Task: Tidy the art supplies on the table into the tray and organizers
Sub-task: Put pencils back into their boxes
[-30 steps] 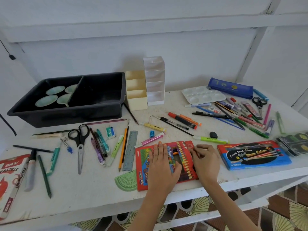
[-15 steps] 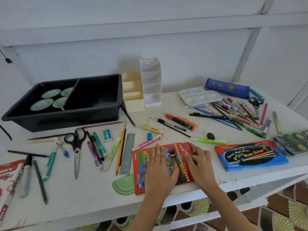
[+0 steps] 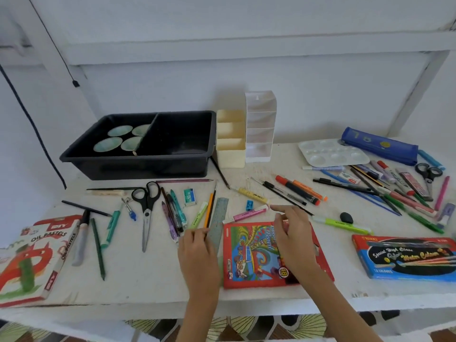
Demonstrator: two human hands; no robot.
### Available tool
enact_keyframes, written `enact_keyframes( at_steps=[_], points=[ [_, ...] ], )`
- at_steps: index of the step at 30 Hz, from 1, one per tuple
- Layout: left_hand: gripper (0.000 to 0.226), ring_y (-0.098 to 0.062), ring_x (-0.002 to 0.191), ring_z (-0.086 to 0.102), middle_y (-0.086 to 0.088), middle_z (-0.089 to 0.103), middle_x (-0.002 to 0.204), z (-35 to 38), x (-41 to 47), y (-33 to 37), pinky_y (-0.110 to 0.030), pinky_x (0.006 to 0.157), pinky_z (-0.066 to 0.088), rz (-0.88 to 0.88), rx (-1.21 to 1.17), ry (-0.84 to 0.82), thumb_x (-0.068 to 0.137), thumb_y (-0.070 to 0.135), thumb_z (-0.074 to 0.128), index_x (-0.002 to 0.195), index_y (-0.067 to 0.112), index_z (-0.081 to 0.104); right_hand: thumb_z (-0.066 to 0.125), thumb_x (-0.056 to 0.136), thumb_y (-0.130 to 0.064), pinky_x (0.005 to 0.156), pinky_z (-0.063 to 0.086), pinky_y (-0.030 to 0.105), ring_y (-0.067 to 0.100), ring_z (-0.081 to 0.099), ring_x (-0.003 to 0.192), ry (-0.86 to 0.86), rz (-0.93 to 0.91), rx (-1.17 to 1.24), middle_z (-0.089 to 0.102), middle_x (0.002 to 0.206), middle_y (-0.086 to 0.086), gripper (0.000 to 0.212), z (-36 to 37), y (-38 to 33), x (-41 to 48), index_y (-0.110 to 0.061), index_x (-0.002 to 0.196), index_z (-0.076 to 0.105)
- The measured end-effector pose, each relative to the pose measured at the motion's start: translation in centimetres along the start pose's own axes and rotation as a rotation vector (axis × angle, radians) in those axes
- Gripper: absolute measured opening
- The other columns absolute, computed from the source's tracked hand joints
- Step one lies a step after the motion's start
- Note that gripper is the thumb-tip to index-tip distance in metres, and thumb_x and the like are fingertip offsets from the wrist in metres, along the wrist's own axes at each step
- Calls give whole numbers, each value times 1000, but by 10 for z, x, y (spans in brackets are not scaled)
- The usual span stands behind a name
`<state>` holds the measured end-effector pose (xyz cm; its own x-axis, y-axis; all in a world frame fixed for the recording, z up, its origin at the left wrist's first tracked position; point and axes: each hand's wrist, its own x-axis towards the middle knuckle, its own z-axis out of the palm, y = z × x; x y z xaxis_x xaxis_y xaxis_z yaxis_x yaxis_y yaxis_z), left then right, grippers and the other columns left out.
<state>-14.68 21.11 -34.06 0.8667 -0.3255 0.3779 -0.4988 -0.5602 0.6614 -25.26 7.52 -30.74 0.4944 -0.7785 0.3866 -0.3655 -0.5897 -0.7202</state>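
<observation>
One pencil box (image 3: 249, 257) under wide right grip (image 3: 293, 238), left grip (image 3: 197, 253) unclear beside ruler (image 3: 220, 213)

Black tray (image 3: 138, 166) and two organizers (image 3: 230, 151) stand at the table's (image 3: 148, 282) back edge — pens (image 3: 296, 191), pencils (image 3: 209, 211), scissors (image 3: 146, 206) lie scattered over the middle; a red pencil box (image 3: 249, 255) lies flat by the front edge.
</observation>
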Motion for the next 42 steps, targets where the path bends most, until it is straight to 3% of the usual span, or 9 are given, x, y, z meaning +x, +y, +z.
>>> enact_keyframes(
  at_steps=[2, 9, 16, 20, 25, 29, 32, 37, 42],
  points=[
    [13, -21, 86, 54, -7, 61, 92, -1, -1, -11, -30, 74, 45, -12, 29, -13, 83, 4, 66, 96, 4, 65, 51, 91, -2, 83, 45, 32, 15, 51, 94, -55, -28, 32, 58, 95, -4, 21, 13, -8, 5, -11, 104, 66],
    [18, -20, 82, 59, -4, 66, 90, -6, 1, -14, -31, 71, 48, -53, -39, -16, 82, 4, 68, 100, 7, 69, 50, 90, -2, 83, 45, 23, 9, 52, 97, -287, -86, 139, 62, 95, -6, 24, 50, -26, 16, -17, 98, 67],
    [20, -15, 85, 62, 1, 63, 93, -27, 17, 0, -24, 74, 55, -128, -299, 205, 84, 5, 64, 104, 8, 67, 54, 87, 0, 78, 44, 23, 13, 56, 89, -246, -44, 121, 62, 89, -4, 22, 82, -25, 49, -14, 97, 68],
    [25, -9, 88, 63, 4, 65, 94, -44, 35, 8, -7, 75, 48, -140, -443, 270, 81, 4, 67, 106, 10, 66, 56, 88, -9, 83, 38, 28, 25, 53, 100, -148, -40, -107, 65, 101, 7, 23, 103, -20, 85, -11, 108, 67],
    [27, -9, 88, 65, 4, 69, 96, -55, 48, 6, -15, 75, 53, -230, -554, 321, 80, 7, 70, 107, 12, 68, 48, 94, -33, 89, 31, 39, 29, 39, 110, -267, -28, -557, 54, 116, 9, 32, 122, -19, 110, -14, 114, 65],
    [23, -12, 84, 68, 0, 72, 90, -61, 50, 9, -12, 67, 51, -359, -753, 326, 79, 3, 70, 99, 14, 70, 45, 96, -37, 86, 27, 37, 27, 39, 108, -270, -31, -613, 58, 110, 6, 33, 129, -16, 112, -18, 107, 70],
    [19, -14, 81, 69, -2, 73, 84, -66, 53, 13, -13, 65, 52, -440, -928, 328, 78, 1, 70, 92, 13, 72, 55, 91, -33, 86, 25, 37, 27, 40, 106, -207, -50, -528, 60, 105, 5, 26, 128, -12, 112, -16, 99, 73],
    [18, -12, 83, 68, 1, 73, 85, -73, 58, 27, -20, 67, 55, -386, -1026, 246, 79, 7, 68, 96, 14, 71, 71, 78, -22, 77, 27, 29, 25, 48, 91, 79, -9, -86, 65, 86, 6, 12, 104, -14, 101, -11, 81, 72],
    [18, -16, 88, 69, -1, 73, 90, -67, 60, 48, -29, 80, 55, -274, -1009, 170, 82, 7, 67, 96, 18, 70, 67, 85, -16, 73, 51, 23, 17, 62, 83, 86, 161, 403, 67, 85, 1, 10, 58, -19, 85, -11, 92, 68]
  ],
)
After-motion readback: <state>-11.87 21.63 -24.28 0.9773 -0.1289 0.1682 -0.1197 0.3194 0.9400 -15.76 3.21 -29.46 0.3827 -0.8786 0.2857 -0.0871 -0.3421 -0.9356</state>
